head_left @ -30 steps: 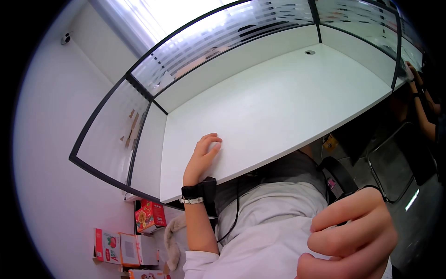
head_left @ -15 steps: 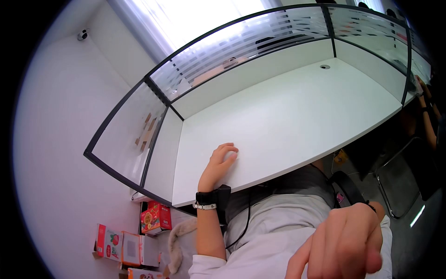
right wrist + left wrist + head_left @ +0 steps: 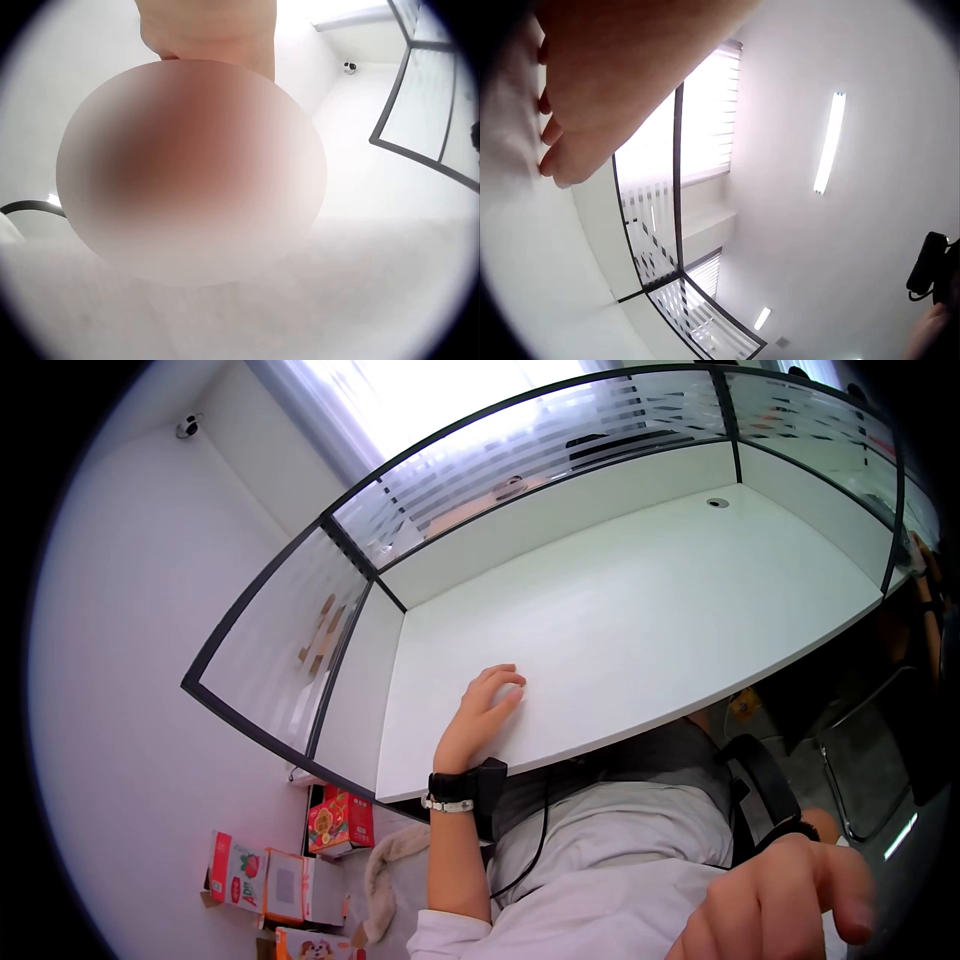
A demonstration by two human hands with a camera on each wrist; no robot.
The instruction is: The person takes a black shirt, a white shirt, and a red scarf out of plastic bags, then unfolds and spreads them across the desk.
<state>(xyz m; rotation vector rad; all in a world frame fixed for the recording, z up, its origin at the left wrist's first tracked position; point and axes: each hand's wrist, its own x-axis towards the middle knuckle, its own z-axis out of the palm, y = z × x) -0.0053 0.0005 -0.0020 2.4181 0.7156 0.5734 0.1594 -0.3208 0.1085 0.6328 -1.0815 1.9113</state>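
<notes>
In the head view my left hand point(image 3: 483, 715) rests on the white desk point(image 3: 620, 600) near its front left edge, fingers loosely bent and nothing in them. Seen from the left wrist, the fingers point(image 3: 551, 135) of that hand touch the desk surface. A black strap point(image 3: 452, 788) and a pale bracelet point(image 3: 448, 805) circle the left wrist. My right hand point(image 3: 785, 905) is raised close to the head camera at the lower right, its back and knuckles showing. Its fingertips run out of the frame, and a large blur covers the middle of the right wrist view.
Glass partitions in dark frames point(image 3: 250, 725) enclose the desk's sides and back. A cable hole point(image 3: 717, 503) sits at the far right. Red and white boxes point(image 3: 340, 822) stand on the floor at lower left. Beyond the right partition appears another person's arm point(image 3: 930, 605).
The head view has shifted, so the desk appears farther right and slightly lower. My right hand has turned from curled fingers to its back and moved lower right. My left hand stays on the desk.
</notes>
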